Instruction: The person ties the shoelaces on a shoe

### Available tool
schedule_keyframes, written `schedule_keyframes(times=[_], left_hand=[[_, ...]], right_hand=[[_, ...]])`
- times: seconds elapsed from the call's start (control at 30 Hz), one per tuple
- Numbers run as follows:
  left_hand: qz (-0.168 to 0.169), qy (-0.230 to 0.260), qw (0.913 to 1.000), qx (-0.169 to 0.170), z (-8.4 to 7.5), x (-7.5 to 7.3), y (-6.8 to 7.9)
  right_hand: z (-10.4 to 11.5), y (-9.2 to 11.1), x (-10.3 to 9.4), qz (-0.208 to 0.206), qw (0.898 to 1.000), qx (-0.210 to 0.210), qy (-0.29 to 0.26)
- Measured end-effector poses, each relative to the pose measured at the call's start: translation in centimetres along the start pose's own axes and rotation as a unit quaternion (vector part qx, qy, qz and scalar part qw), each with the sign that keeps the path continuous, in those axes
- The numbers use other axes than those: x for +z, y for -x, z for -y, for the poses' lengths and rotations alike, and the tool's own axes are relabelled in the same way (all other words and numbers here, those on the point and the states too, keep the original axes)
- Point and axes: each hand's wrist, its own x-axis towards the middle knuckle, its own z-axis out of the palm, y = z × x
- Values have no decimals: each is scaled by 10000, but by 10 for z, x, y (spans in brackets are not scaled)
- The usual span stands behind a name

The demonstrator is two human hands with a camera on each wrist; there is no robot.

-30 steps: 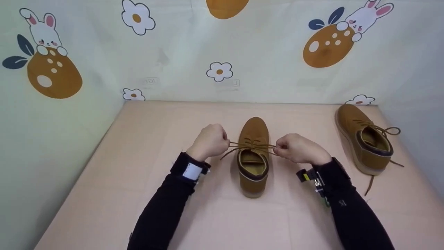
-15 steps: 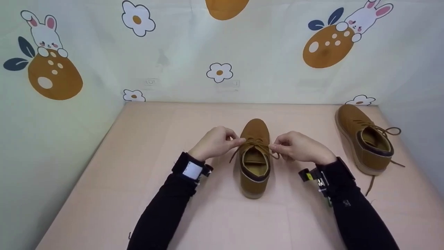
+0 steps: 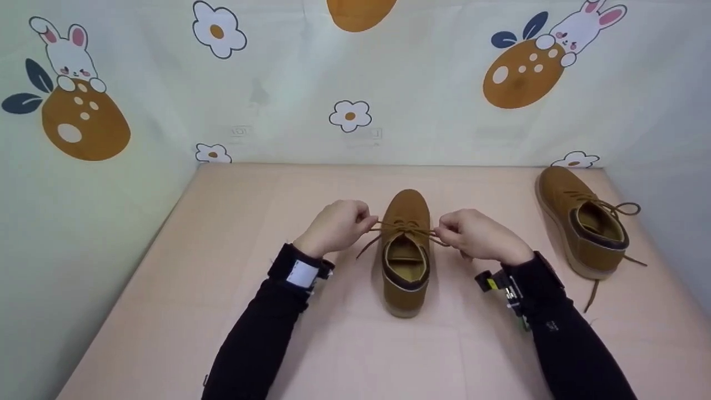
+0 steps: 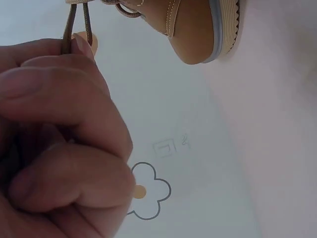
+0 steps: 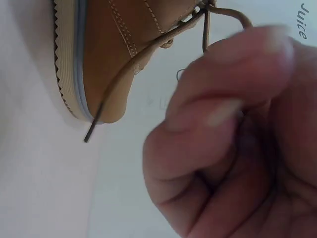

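A brown lace-up shoe (image 3: 407, 301) stands upright on the table, toe pointing away, with its laces knotted over the tongue. To its left, my left hand (image 3: 336, 228) pinches a loop of the shoelace between thumb and curled fingers; two strands of that lace (image 4: 69, 29) run up from the fingertips in the left wrist view. On the other side my right hand (image 3: 482, 236) pinches the opposite loop, drawn out sideways. One free lace end (image 5: 94, 124) hangs down beside the sole in the right wrist view. Another loose end (image 3: 364, 247) droops below my left fingertips.
A matching brown shoe (image 3: 580, 222) stands at the table's right, angled, with a looped bow and lace ends trailing on the surface. Behind the pinkish table (image 3: 266, 189) hangs a pale cloth (image 3: 289, 72) printed with rabbits and flowers.
My hands came inward to the knot half a second ago with the left fingers at the laces, then drew apart again, stretching the loops to both sides. The shoe stays put.
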Motion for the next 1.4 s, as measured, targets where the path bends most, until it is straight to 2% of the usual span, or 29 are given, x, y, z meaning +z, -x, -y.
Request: schedule_keyframes(times=[0.23, 0.47, 0.6, 0.8, 0.93, 1.03, 1.27, 1.4], left_hand=[[369, -293, 9988, -100, 8, -7, 2], [518, -120, 9983, -248, 14, -11, 2], [563, -35, 9978, -350, 17, -11, 2], [462, 20, 9976, -512, 15, -14, 3], [159, 77, 9987, -485, 12, -19, 6], [55, 173, 9987, -481, 12, -19, 6], [423, 434, 9926, -1055, 14, -8, 2], [425, 315, 9916, -1177, 15, -5, 0]], right_hand=[[-7, -2, 3, 377, 9987, -222, 272], [-18, -4, 5, 351, 9975, -271, 548], [-18, -4, 7, 295, 9946, -462, 877], [-12, -2, 3, 41, 9899, -591, 1286], [-7, 2, -2, -230, 9901, -592, 1255], [-7, 2, -2, -323, 9886, -653, 1317], [-11, -3, 8, -188, 9845, -506, 1668], [-11, -3, 11, -169, 9837, -365, 1751]])
